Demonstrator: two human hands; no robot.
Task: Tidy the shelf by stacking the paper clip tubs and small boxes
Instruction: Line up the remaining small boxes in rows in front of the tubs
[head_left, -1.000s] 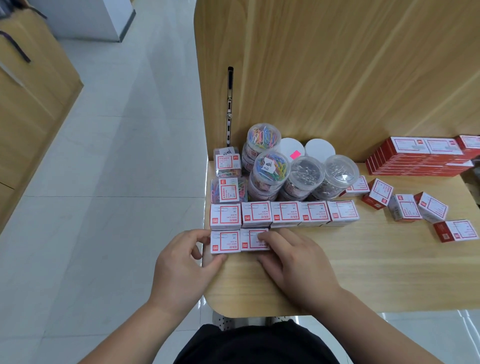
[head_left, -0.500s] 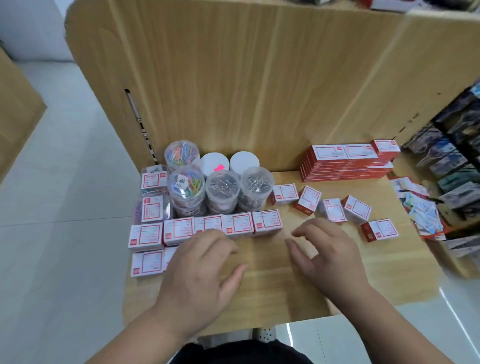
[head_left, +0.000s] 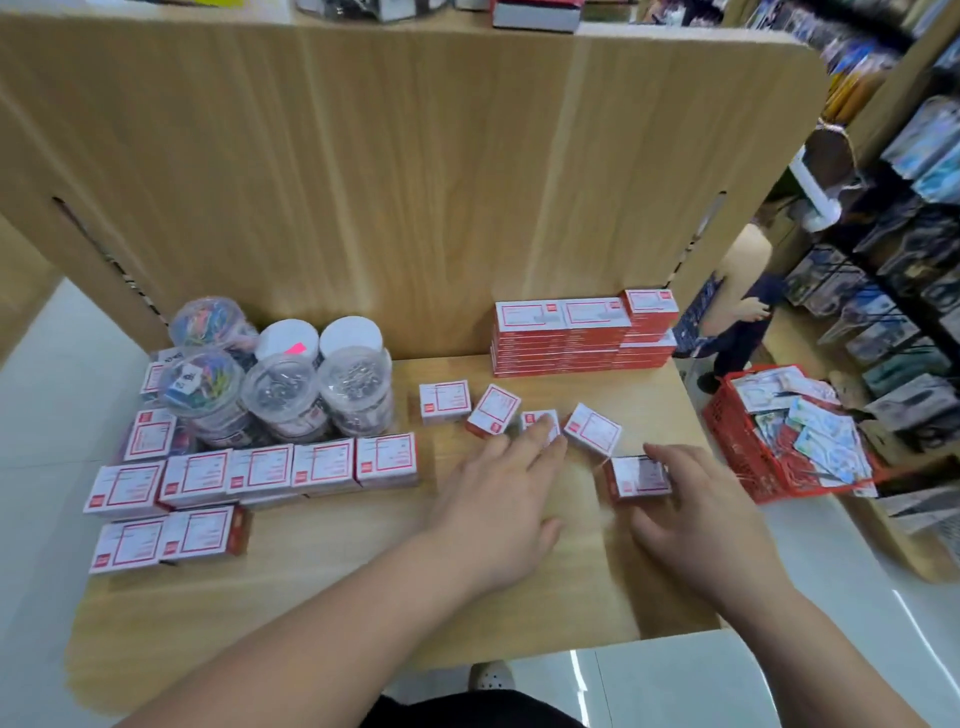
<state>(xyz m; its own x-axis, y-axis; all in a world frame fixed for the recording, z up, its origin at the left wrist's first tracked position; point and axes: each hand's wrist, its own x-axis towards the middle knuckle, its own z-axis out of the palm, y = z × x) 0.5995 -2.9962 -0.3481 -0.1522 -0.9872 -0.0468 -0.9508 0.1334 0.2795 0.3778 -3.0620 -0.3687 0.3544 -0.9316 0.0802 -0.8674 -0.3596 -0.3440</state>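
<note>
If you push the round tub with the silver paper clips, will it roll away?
Probably not: the silver clip tub stands upright on its flat base, so it should slide. It sits on another tub, so a hard push might tip it. Likely rattly.

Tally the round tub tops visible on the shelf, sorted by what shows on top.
Coloured-clip tubs: 2
Silver-clip tubs: 2
White-lid tubs: 2
Total: 6

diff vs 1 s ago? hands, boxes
Both hands left the two front boxes at the shelf's left and moved right to the loose boxes. The left hand now reaches a small box; the right hand is closing on another. The tubs, box row and red stack look unmoved.
</note>
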